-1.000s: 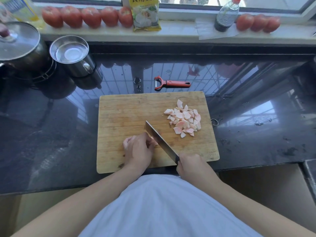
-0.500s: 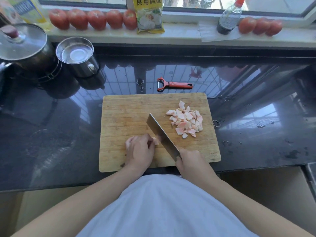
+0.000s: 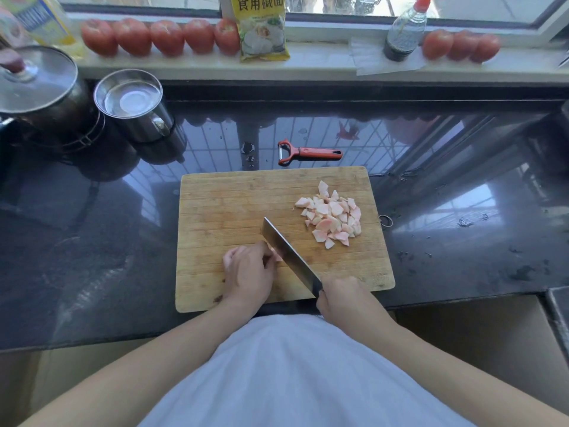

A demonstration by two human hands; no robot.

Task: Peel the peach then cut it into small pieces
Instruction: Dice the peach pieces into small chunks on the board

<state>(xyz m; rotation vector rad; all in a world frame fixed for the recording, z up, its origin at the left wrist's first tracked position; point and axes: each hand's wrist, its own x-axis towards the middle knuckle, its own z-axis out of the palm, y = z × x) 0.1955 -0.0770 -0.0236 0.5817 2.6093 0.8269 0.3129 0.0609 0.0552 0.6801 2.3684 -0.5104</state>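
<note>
Peach pieces (image 3: 332,217) on board (image 3: 234,204), right side; peeler (image 3: 308,153) behind board.

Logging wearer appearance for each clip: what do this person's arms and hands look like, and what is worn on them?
Both forearms are bare up to the frame edge, with no sleeves in view. The left hand and right hand carry no gloves, rings, watch or bracelets that can be seen. A white garment covers the torso between the arms.

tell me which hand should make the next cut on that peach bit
Right hand: it grips the steel cleaver, blade beside the pink peach piece that the left hand pins.
</note>
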